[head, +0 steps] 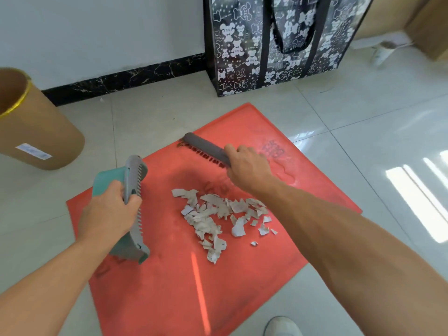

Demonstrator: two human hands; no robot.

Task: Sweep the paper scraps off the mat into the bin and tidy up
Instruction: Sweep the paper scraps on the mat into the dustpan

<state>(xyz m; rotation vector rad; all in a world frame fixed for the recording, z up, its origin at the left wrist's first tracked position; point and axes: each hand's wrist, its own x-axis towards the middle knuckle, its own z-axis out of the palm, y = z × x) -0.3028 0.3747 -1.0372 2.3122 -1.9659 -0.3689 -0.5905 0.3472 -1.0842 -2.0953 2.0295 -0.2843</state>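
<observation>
Pale tiled floor (363,117), red rubber mat (169,287): left hand (109,209) grips teal-and-grey dustpan (138,248); right hand (247,166) grips grey brush (203,146) beyond torn paper scraps (213,214) mid-mat. Seat pan lip flat; sweep leftward, toward brown cardboard bin (41,137).

One mat (169,282), one brush (206,147), one dustpan (136,241)

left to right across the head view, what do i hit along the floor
bin → dustpan, gripped by the left hand → paper scraps on the mat. Left out: the brush in the right hand and the patterned bag, which both sit over the scraps' span.
</observation>
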